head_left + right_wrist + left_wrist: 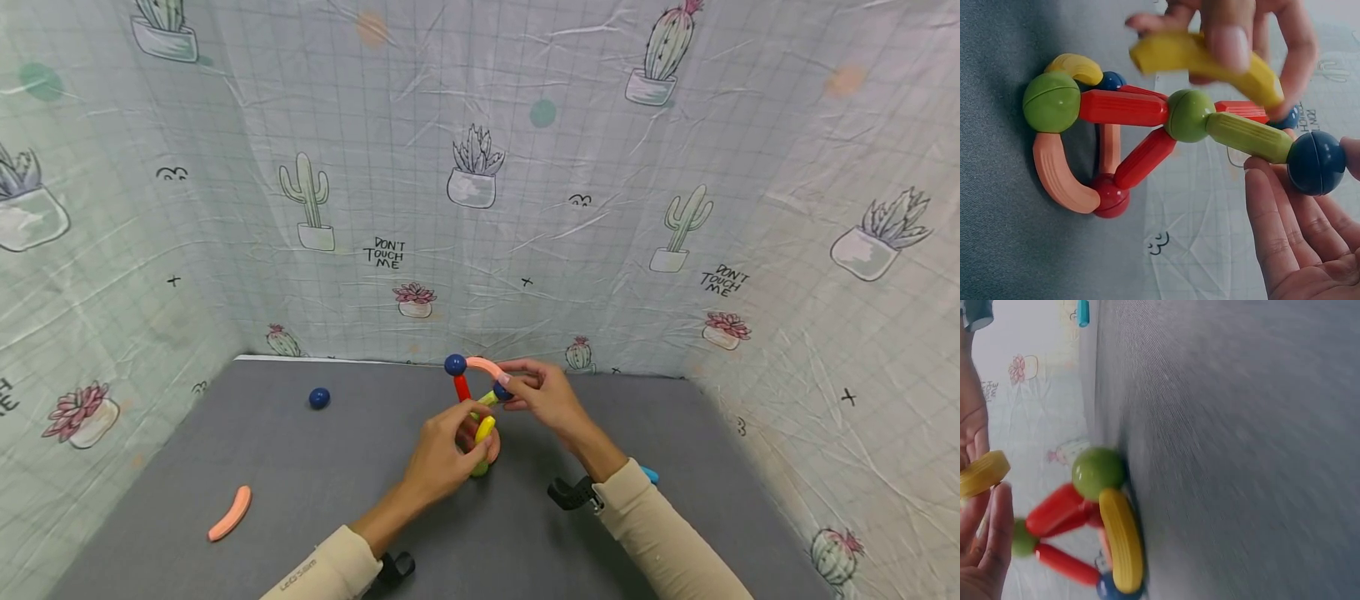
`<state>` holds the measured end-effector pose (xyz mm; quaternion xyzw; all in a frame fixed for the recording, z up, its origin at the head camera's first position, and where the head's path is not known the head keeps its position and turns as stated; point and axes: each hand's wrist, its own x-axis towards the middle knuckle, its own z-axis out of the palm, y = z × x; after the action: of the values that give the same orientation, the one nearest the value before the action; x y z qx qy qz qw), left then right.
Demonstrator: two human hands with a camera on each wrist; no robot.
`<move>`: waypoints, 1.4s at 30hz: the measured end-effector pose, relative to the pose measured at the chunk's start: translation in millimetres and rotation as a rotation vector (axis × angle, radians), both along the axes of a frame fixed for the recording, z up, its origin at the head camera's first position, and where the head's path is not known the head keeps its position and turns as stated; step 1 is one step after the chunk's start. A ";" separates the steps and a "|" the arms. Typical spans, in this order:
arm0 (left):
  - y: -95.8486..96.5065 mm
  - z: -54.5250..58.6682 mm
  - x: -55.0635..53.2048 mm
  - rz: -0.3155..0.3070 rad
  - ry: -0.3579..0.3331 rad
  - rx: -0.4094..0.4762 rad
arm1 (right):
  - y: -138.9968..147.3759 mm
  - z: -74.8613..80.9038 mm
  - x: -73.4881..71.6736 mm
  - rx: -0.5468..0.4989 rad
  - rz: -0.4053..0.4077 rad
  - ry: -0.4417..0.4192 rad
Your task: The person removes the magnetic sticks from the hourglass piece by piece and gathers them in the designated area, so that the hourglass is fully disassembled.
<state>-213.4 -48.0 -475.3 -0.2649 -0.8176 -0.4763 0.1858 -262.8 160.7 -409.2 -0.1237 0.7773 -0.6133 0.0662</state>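
A frame of toy building sticks and balls stands on the grey table, partly hidden behind the hands in the head view. Its base shows a green ball, a red ball and curved orange sticks. Red sticks rise to an upper green ball. My right hand pinches a dark blue ball at the end of a yellow-green stick. My left hand grips a curved yellow stick just beside the upper green ball.
On the left of the table lie a loose blue ball and a curved orange stick. A light blue stick is partly hidden by my right sleeve. Printed cloth hangs round the table's back and sides.
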 end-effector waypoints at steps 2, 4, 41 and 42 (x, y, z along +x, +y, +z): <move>-10.9 0.8 4.2 -0.006 -0.021 -0.011 | -0.4 0.2 -0.2 -0.004 -0.004 -0.005; -23.7 1.9 9.4 0.003 -0.049 -0.034 | -0.8 0.3 -0.4 -0.008 -0.006 -0.015; -247.1 -5.0 62.8 0.408 -0.328 -0.615 | 0.7 -2.6 -3.8 -0.021 -0.015 -0.049; -248.5 -4.7 63.0 0.412 -0.339 -0.629 | 0.7 -2.5 -3.8 -0.021 -0.017 -0.049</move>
<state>-150.3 -296.5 -480.0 -0.0572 -0.9783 -0.1929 0.0499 -266.6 161.4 -411.7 -0.1029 0.7698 -0.6250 0.0788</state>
